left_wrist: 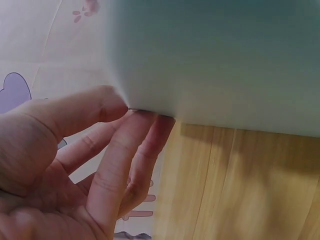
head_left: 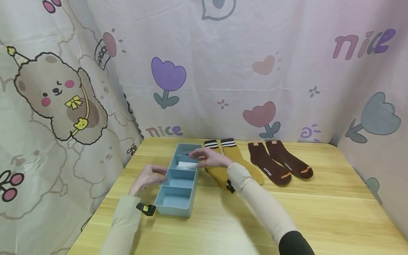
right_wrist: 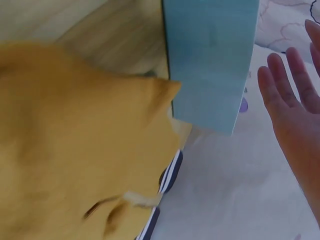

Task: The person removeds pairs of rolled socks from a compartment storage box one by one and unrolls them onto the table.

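Observation:
A long blue divided box (head_left: 191,205) lies on the table. At its left side, my left hand (head_left: 149,178) holds the box edge between thumb and fingertips; some fingertips are hidden behind that edge in the left wrist view. My right hand (head_left: 213,158) hovers over the box's right rim, near a white rolled item (head_left: 187,165) in the second compartment from the back. Its fingers (right_wrist: 280,82) are extended and hold nothing in the right wrist view. Something dark, too small to tell, sits in the far compartment. The two nearer compartments show bare bottoms.
A pair of mustard socks (head_left: 240,164) with striped cuffs lies right of the box, partly under my right forearm. Farther right lies a pair of brown socks (head_left: 269,166). A printed curtain (head_left: 216,71) rises behind the wooden table (head_left: 318,212) and along its sides.

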`<state>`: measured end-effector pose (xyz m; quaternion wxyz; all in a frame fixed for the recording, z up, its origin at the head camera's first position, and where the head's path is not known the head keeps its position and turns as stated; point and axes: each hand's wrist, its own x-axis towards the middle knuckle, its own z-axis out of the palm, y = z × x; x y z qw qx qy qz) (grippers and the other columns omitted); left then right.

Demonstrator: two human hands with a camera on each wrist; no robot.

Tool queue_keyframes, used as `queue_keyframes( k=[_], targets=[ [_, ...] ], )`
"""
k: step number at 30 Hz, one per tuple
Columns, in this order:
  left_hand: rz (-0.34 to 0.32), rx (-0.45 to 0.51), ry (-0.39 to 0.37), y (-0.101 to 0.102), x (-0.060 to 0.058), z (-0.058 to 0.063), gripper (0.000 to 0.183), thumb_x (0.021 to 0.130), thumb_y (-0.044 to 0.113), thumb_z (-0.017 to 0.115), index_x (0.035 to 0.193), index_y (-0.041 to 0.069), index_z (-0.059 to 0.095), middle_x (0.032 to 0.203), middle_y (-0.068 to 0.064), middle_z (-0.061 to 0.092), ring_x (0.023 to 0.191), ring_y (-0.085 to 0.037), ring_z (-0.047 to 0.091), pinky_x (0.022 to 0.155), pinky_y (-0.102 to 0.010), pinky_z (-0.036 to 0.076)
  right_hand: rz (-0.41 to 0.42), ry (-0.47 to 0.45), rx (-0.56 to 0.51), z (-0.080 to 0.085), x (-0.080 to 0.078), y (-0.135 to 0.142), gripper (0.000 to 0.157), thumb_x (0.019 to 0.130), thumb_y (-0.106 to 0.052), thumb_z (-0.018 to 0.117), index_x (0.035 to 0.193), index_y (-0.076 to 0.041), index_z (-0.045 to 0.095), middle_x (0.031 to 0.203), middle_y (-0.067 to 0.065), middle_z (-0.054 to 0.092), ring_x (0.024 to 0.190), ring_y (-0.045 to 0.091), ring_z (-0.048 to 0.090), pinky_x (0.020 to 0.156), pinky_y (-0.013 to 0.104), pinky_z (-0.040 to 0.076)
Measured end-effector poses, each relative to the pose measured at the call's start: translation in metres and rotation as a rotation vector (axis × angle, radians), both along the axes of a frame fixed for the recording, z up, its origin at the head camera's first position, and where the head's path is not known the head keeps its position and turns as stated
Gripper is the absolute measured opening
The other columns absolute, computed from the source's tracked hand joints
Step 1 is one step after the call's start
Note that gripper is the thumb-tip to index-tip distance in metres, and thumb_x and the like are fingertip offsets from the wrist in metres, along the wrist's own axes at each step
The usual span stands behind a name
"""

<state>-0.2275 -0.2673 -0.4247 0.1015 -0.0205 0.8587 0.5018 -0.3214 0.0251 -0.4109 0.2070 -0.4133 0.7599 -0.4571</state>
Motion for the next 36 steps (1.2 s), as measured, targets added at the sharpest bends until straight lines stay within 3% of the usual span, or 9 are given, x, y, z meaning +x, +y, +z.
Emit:
queue_keyframes(
  k=[8,14,20,28,31,33,36],
  targets=[
    [-0.032,0.003,0.02,0.0,0.003,0.001,0.043,0.082,0.0,0.074,0.121,-0.013,0.065,0.116,-0.032,0.067,0.083,-0.016,0.07,0.075,-0.032,0.062,0.022,-0.017,0.153,0.001,-0.012,-0.038,0.052,0.09,0.004,0.066,0.141,-0.002,0.053,0.148,0.015,0.053,0.138,0.032,0.051,0.115,0.042,0.043],
    [-0.023,-0.003,0.015,0.002,0.006,0.003,0.043,0.082,0.001,0.074,0.121,-0.013,0.064,0.115,-0.031,0.068,0.082,-0.015,0.07,0.075,-0.03,0.062,0.053,0.074,0.27,0.002,-0.014,-0.058,0.055,0.088,0.003,0.069,0.14,-0.003,0.055,0.148,0.014,0.055,0.138,0.032,0.051,0.117,0.041,0.041],
    [-0.005,-0.016,0.005,0.002,0.007,0.003,0.041,0.082,0.001,0.074,0.121,-0.011,0.065,0.117,-0.03,0.067,0.085,-0.016,0.069,0.077,-0.031,0.062,0.093,0.04,0.341,0.005,-0.013,-0.071,0.058,0.09,0.004,0.066,0.145,-0.01,0.053,0.154,0.013,0.049,0.142,0.036,0.046,0.119,0.046,0.039],
    [-0.002,-0.013,0.01,0.001,0.006,0.001,0.042,0.081,0.0,0.074,0.121,-0.009,0.066,0.117,-0.029,0.067,0.082,-0.016,0.069,0.075,-0.031,0.062,0.094,0.046,0.419,0.006,-0.016,-0.077,0.06,0.09,0.004,0.064,0.146,-0.015,0.054,0.153,0.01,0.05,0.14,0.028,0.048,0.119,0.044,0.037],
    [0.01,-0.012,0.007,0.002,0.005,0.0,0.041,0.081,0.0,0.074,0.121,-0.009,0.066,0.117,-0.029,0.067,0.082,-0.016,0.069,0.075,-0.031,0.062,0.107,0.083,0.465,0.004,-0.017,-0.081,0.061,0.088,0.004,0.065,0.144,-0.017,0.056,0.15,0.009,0.054,0.127,0.023,0.053,0.109,0.034,0.044],
    [0.021,-0.012,0.003,0.002,0.006,0.001,0.041,0.082,0.0,0.074,0.121,-0.009,0.066,0.116,-0.028,0.067,0.083,-0.016,0.069,0.075,-0.031,0.062,0.107,0.117,0.49,0.002,-0.019,-0.084,0.062,0.086,0.004,0.066,0.143,-0.018,0.058,0.145,0.006,0.059,0.114,0.018,0.055,0.093,0.024,0.046],
    [0.034,-0.009,0.0,0.003,0.006,0.001,0.04,0.082,0.0,0.074,0.12,-0.009,0.067,0.115,-0.026,0.068,0.082,-0.015,0.069,0.075,-0.031,0.062,0.094,0.148,0.54,-0.001,-0.019,-0.087,0.061,0.086,0.004,0.065,0.142,-0.021,0.059,0.133,0.003,0.064,0.094,0.014,0.053,0.072,0.021,0.041]
  ],
)
